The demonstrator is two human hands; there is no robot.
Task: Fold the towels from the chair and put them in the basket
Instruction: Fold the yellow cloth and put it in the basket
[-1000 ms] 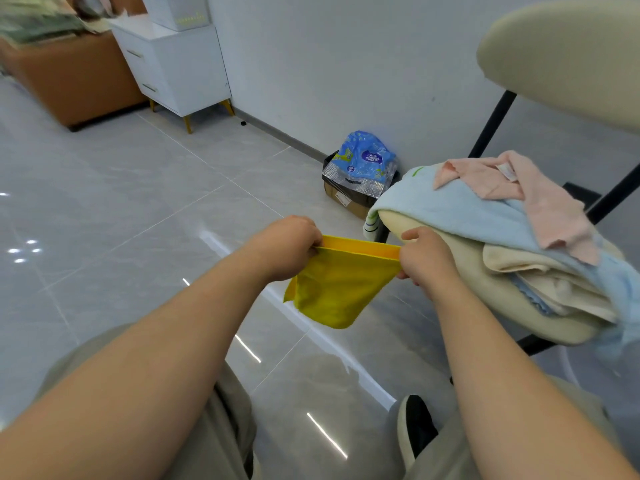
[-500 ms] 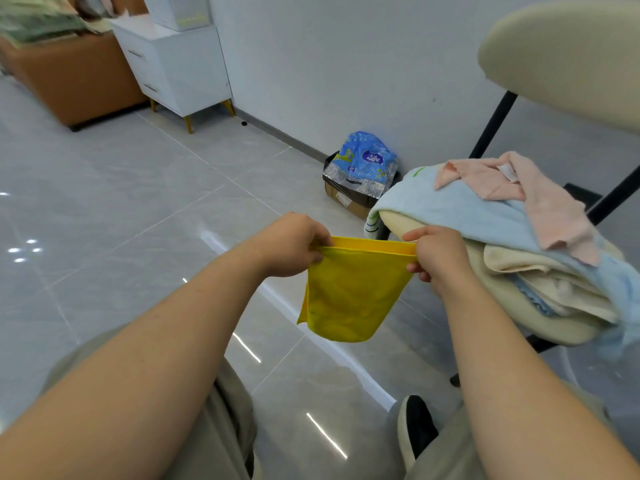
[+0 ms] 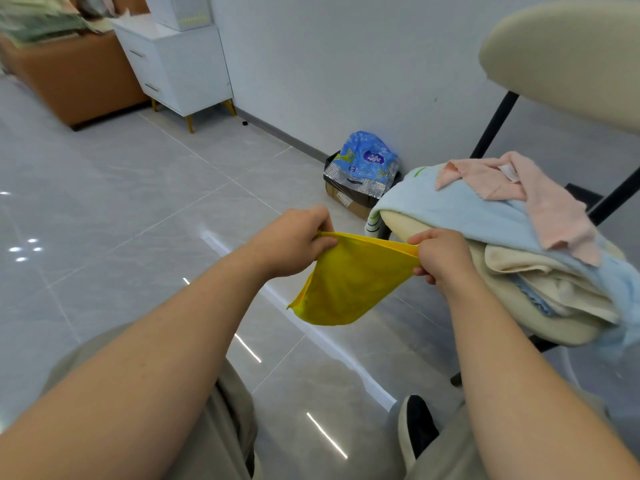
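Note:
A small yellow towel hangs folded in the air in front of me. My left hand pinches its top left corner and my right hand pinches its top right corner, stretching the top edge taut. To the right stands the chair with a cream seat and back on black bars. On its seat lie a light blue towel, a pink towel on top and cream towels underneath. No basket is in view.
A cardboard box with a blue plastic pack sits on the floor by the wall, behind the towel. A white drawer cabinet and a brown sofa stand far left. Glossy grey tiles spread to the left. My knees and a shoe are below.
Both hands with the yellow towel have drifted slightly right and up toward the chair. The hanging part has swung and bunched, its lower corner now pointing left.

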